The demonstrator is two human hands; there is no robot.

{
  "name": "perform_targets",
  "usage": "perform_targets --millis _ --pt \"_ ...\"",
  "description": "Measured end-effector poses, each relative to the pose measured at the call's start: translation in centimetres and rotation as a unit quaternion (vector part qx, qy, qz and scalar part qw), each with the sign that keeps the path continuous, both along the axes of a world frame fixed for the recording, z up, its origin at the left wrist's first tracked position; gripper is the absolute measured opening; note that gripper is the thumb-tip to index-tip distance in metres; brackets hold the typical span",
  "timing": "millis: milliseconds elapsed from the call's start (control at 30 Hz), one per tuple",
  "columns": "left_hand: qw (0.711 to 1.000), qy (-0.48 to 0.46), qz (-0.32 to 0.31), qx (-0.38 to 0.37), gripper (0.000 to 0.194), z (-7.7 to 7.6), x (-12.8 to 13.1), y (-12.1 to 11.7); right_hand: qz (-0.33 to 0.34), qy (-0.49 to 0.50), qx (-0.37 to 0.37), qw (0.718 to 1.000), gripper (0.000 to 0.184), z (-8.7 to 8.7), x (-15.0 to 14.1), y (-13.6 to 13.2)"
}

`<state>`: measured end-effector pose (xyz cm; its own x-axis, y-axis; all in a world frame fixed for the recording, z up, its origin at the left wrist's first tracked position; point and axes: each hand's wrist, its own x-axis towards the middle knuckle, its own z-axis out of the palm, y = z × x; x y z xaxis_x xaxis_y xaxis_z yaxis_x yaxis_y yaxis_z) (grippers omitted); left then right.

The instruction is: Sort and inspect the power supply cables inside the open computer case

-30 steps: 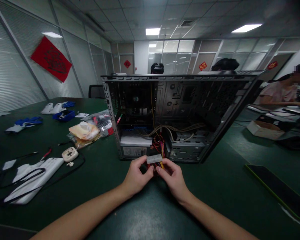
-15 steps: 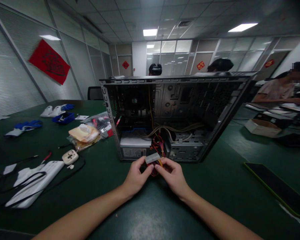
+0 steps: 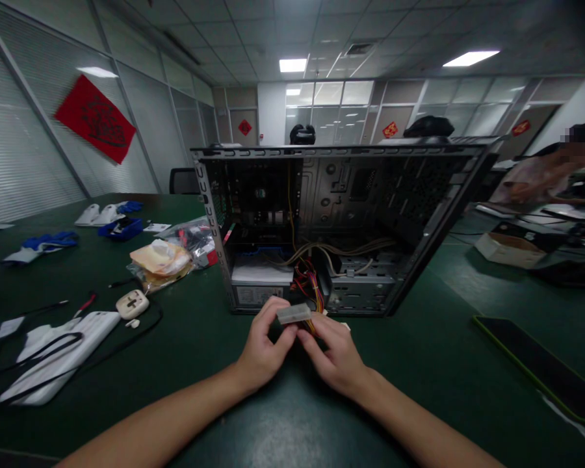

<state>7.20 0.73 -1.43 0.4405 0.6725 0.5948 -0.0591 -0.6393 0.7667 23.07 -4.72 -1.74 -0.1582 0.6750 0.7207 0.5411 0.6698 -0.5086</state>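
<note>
My left hand (image 3: 262,348) and my right hand (image 3: 335,354) meet just in front of an open computer case (image 3: 341,224) standing on the green table (image 3: 283,416). Both pinch a pale rectangular power connector (image 3: 294,313), the left at its left end, the right below its right end. A bundle of red, yellow and black wires (image 3: 309,286) runs from the connector back into the case. Inside the case I see a motherboard area at the left, drive bays at the bottom and beige cables.
Left of the case lie plastic bags (image 3: 168,257), a small white adapter (image 3: 132,303), a white flat device with black cables (image 3: 53,354), blue and white gloves (image 3: 41,246) and a blue tray (image 3: 120,227). A dark mat (image 3: 541,370) lies at right. Other people sit behind and at far right.
The connector has tilted from raised at its right end to nearly level and sits slightly lower and to the left. My hands stay pinched on it, shifted a little towards me.
</note>
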Motion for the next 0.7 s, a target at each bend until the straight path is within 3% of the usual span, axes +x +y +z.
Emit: perform_targets --millis 67,167,267,400,500,700 --pt "0.999 -0.02 -0.026 -0.005 0.016 0.2 -0.1 -0.3 0.032 -0.03 0.01 0.999 0.018 0.1 0.0 -0.2" --pt "0.99 -0.032 -0.133 -0.045 0.028 0.8 -0.2 -0.5 0.07 -0.038 0.019 0.997 0.02 0.6 -0.4 -0.8" --pt "0.966 -0.053 -0.227 -0.113 0.036 1.3 -0.3 -0.5 0.067 -0.041 0.038 0.996 0.018 1.3 -0.9 -1.3" --pt "0.922 -0.079 -0.307 -0.222 0.033 1.4 -0.2 -0.3 0.063 -0.078 0.038 0.994 0.011 1.8 -0.8 -1.5" --pt "0.898 -0.091 -0.337 -0.269 0.034 1.4 -0.1 -0.1 0.057 -0.088 0.043 0.994 0.011 1.7 -0.7 -1.4" --pt "0.914 -0.073 -0.328 -0.226 0.052 1.6 -0.1 0.0 0.026 -0.02 0.014 0.999 0.016 1.6 -1.6 -1.9"
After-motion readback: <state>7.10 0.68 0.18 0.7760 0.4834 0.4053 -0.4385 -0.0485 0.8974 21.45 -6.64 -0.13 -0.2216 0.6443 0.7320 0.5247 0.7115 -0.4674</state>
